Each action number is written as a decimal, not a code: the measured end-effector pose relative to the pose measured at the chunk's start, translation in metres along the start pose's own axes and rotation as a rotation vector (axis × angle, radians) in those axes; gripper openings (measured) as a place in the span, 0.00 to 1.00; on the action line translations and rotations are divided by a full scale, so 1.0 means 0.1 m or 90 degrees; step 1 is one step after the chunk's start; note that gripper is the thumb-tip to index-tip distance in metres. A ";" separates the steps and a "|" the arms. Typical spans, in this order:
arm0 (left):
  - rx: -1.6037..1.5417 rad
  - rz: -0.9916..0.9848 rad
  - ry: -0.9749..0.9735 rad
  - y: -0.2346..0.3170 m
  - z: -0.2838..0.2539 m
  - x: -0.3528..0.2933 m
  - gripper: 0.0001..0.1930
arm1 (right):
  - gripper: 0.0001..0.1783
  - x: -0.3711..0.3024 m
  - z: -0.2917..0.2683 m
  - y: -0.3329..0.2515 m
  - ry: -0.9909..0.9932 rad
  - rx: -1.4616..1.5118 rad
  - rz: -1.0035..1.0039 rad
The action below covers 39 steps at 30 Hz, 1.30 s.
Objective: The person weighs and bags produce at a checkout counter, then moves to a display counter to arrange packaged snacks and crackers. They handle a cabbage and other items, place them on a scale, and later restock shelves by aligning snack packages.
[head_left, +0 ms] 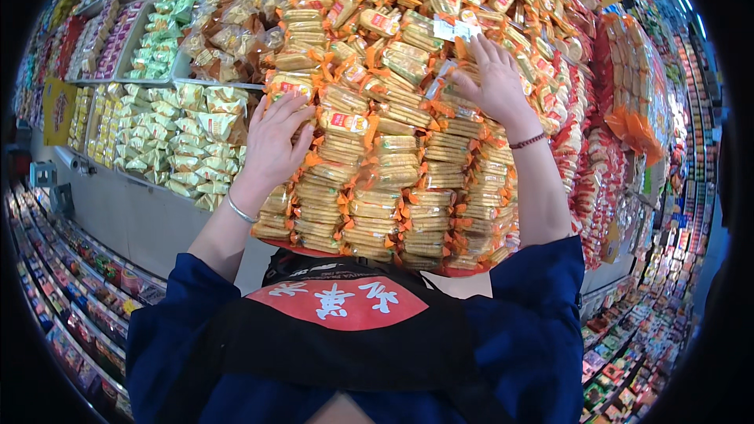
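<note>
A tall heap of clear packets of golden biscuit sticks with orange ends [393, 165] fills the middle, its front rows stacked neatly and its far part loose. My left hand [276, 140] lies at the heap's left side, fingers stretched over a packet with a red label [287, 82]. Over the right part of the heap is my right hand [496, 85], with thumb and fingers apart. Its fingertips are close to a small white and blue card [455, 27] lying on the packets. Neither hand has anything in its grasp. My right palm hides the packets under it.
Trays of cream-coloured packets [184, 129], green packets [163, 31] and brown-filled clear bags [236, 27] adjoin on the left. Red and white packets [601, 180] and a large bag with orange ends [632, 78] border the right. Shelves of goods [71, 298] stand lower left.
</note>
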<state>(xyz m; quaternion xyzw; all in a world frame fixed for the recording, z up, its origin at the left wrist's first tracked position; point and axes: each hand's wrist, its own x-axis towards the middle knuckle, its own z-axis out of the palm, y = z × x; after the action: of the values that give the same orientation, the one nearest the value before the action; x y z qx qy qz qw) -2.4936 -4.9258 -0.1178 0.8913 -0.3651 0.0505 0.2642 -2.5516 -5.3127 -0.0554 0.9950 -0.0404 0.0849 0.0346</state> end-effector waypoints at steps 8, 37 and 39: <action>-0.010 0.007 -0.007 -0.01 -0.02 0.00 0.15 | 0.06 0.81 0.32 -0.66 0.247 0.277 -0.046; -0.073 -0.011 0.052 -0.06 0.05 0.00 0.13 | 0.19 1.97 0.48 -1.13 0.166 0.181 -0.161; -0.088 -0.008 0.050 -0.06 0.05 0.02 0.14 | 0.17 1.94 0.42 -1.21 0.111 0.209 -0.403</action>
<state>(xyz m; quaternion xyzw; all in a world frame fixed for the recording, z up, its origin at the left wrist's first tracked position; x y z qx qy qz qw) -2.4886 -4.9258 -0.1245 0.8705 -0.3515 0.0588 0.3394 -2.3432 -5.2104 -0.0710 0.9394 0.2870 0.1602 -0.0975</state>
